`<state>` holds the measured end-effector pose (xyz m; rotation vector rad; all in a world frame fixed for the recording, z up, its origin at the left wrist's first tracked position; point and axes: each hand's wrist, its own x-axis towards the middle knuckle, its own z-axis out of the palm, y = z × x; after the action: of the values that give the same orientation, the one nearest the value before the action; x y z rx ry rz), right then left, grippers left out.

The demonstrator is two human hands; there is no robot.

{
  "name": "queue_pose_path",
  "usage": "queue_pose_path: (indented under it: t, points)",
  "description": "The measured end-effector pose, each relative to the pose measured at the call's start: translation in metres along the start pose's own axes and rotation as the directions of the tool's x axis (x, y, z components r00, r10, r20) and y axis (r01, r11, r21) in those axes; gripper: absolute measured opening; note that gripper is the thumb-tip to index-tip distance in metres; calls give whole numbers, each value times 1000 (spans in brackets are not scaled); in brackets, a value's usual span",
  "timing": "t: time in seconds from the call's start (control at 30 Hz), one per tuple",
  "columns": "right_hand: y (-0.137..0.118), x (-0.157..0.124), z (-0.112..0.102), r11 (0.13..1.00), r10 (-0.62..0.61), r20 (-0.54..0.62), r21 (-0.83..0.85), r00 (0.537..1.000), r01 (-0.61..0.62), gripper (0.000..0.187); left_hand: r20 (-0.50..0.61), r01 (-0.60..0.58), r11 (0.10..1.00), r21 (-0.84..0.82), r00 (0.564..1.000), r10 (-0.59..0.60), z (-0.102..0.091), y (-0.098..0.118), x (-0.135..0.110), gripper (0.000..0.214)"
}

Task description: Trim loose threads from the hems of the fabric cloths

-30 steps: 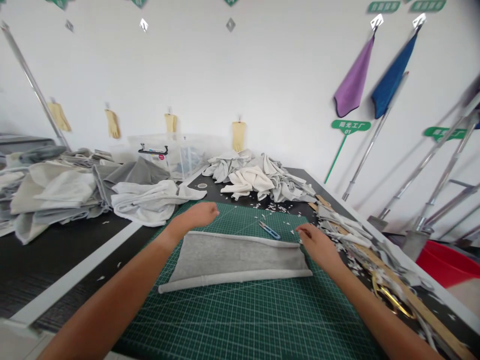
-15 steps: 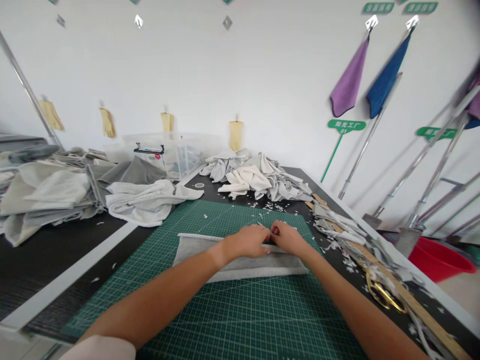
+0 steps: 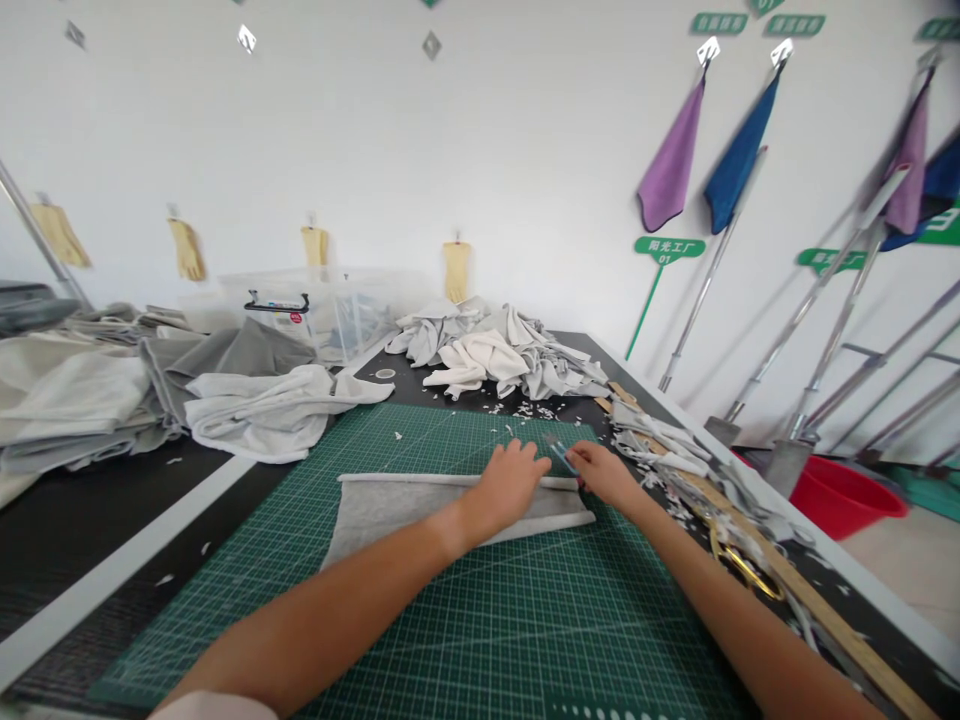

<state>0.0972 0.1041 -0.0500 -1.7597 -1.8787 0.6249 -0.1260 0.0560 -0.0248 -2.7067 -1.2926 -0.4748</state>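
A grey cloth (image 3: pixel 397 510) with rolled whitish edges lies across the green cutting mat (image 3: pixel 480 640). My left hand (image 3: pixel 514 485) rests on the far edge of the cloth, its fingers stretched out and pressing down. At the cloth's right end, my right hand (image 3: pixel 600 475) is closed round a small blue tool (image 3: pixel 559 456) with a greyish tip. That tip points up and left, beyond the cloth's far edge; whether it is a knife or snips I cannot tell. My left forearm covers part of the cloth.
Piled grey and white cloths (image 3: pixel 255 405) lie left, with another heap (image 3: pixel 495 355) at the back near a clear plastic box (image 3: pixel 345 320). On the right are gold-handled scissors (image 3: pixel 750 575), a wooden ruler (image 3: pixel 817 615) and scraps. A red basin (image 3: pixel 840 495) stands beyond the table.
My hands have moved apart. The left has opened flat on the cloth; the right has shifted right, and the blue tool now shows in it. The cloth's near edge has shifted, and the view has turned right.
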Motion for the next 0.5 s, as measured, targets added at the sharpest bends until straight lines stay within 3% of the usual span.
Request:
queue_pose_path:
  t: [0.1, 0.17, 0.23, 0.33, 0.4, 0.5]
  points:
    - [16, 3, -3, 872, 154, 93, 454, 984, -180, 22, -16, 9, 998, -66, 1000, -10, 12, -4, 6, 18]
    - [23, 3, -3, 797, 180, 116, 565, 977, -214, 24, -15, 41, 994, -101, 999, -43, 19, -9, 9, 22]
    - [26, 1, -1, 796, 184, 97, 569, 978, -206, 27, -37, 100, 991, -87, 994, -104, 22, -12, 9, 23]
    - [23, -6, 1, 887, 180, 4, 432, 984, -164, 28, -103, 128, 992, -19, 986, -129, 19, -13, 8, 28]
    - [17, -12, 1, 973, 113, -83, 210, 990, -94, 26, -101, 43, 999, 2, 994, -43, 16, -11, 6, 29]
    - [4, -22, -2, 995, -27, -145, -103, 989, 12, 26, -61, -78, 997, -13, 995, 77, 16, -7, 4, 22]
